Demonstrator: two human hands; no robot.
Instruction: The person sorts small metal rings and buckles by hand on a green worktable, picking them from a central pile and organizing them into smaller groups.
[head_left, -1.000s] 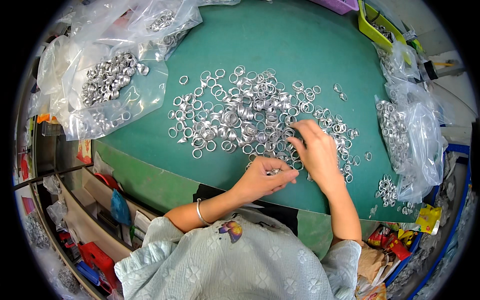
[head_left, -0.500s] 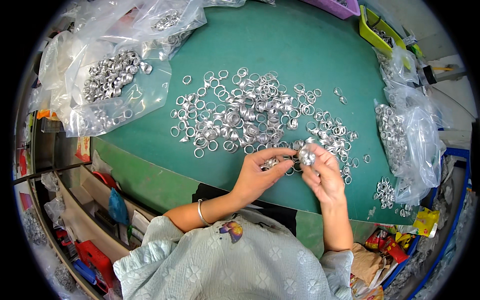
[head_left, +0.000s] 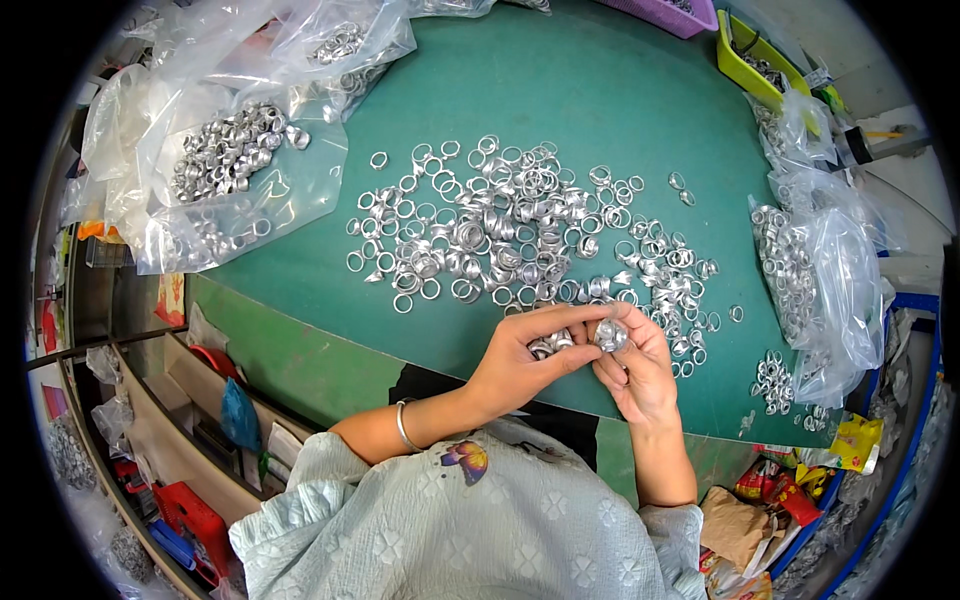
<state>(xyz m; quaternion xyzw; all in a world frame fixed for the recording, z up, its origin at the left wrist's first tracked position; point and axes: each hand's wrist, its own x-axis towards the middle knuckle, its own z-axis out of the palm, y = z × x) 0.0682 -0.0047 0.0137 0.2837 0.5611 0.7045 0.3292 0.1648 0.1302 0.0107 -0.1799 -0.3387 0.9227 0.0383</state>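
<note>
My left hand [head_left: 520, 352] is curled around several silver metal rings [head_left: 551, 344], its thumb and forefinger reaching toward the right hand. Between the fingers of my right hand [head_left: 640, 368] sits a small cluster of silver rings [head_left: 610, 335], touched by the left fingertips. Both hands are close together over the front part of the green table. Just beyond them spreads a loose pile of silver rings [head_left: 500, 225], many overlapping. A smaller group of rings [head_left: 672, 270] lies to the right of that pile.
Clear plastic bags of rings lie at the left [head_left: 225, 155] and right [head_left: 785, 260] of the green table [head_left: 600, 80]. A yellow-green basket [head_left: 750, 65] and a purple basket [head_left: 680, 15] stand at the far right. Drawers [head_left: 190, 420] flank my left side.
My right hand has moved slightly left and down, bringing its ring cluster against the left fingertips. The left hand still holds its rings.
</note>
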